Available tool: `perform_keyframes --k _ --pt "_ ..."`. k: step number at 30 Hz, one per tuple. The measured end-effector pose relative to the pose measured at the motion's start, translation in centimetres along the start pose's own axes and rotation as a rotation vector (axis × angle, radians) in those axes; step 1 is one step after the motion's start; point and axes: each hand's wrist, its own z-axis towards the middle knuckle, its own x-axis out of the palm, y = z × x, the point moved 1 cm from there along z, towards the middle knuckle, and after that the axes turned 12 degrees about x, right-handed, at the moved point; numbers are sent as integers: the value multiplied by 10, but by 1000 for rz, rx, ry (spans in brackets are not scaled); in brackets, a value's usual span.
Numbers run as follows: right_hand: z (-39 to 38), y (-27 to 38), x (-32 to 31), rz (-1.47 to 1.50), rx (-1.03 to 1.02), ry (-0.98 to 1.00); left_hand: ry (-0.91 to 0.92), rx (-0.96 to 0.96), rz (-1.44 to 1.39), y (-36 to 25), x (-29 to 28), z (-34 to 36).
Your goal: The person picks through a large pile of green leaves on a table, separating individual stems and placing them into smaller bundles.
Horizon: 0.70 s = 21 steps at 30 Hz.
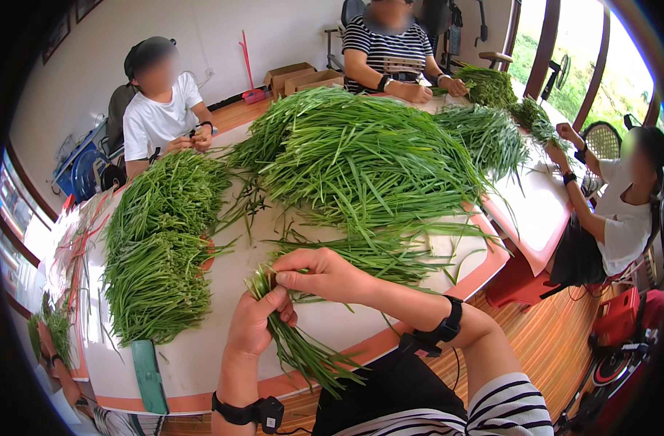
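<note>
Inspected bench (pixel 194 374), pale-topped with an orange border. Found left hand (pixel 258 320) clamped around bunch (pixel 306 352) of slender green stalks, held at the near edge of the bench, pale ends upward, blades slanting down to the right and past the edge. Found right hand (pixel 310 275) at the top of the same bunch, thumb and forefinger brought together just beside the pale ends. Could not tell about any single stalk between those fingertips. Noted a black strap on each wrist. Located large heap (pixel 368 156) of green stalks beyond the hands, mid-bench, with loose stalks (pixel 368 254) spread between heap and right hand. Located long pile (pixel 161 247) of similar stalks on the left side, well apart from the held bunch. Recorded teal case (pixel 149 378) lying at the near left edge, just below the long pile. Observed person in white (pixel 161 120) seated at the far left, person in striped shirt (pixel 390 47) at the far side near smaller green piles, and another person (pixel 622 196) at the right with raised hands near greens. Listed also red dustpan (pixel 254 95) and cardboard boxes (pixel 295 78) by the back wall
</note>
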Motion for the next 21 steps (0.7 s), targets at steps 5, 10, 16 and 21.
perform_keyframes --k 5,10,16,21 --pt "-14 -1 5 204 232 92 -30 12 31 7 2 3" --pt "-43 3 -12 -339 330 79 -119 124 -143 3 -6 7" --pt "-74 13 -50 -473 315 130 -246 156 -123 -1 -12 7" --pt "-53 42 -64 -800 208 -159 -115 106 -192 4 -23 7"
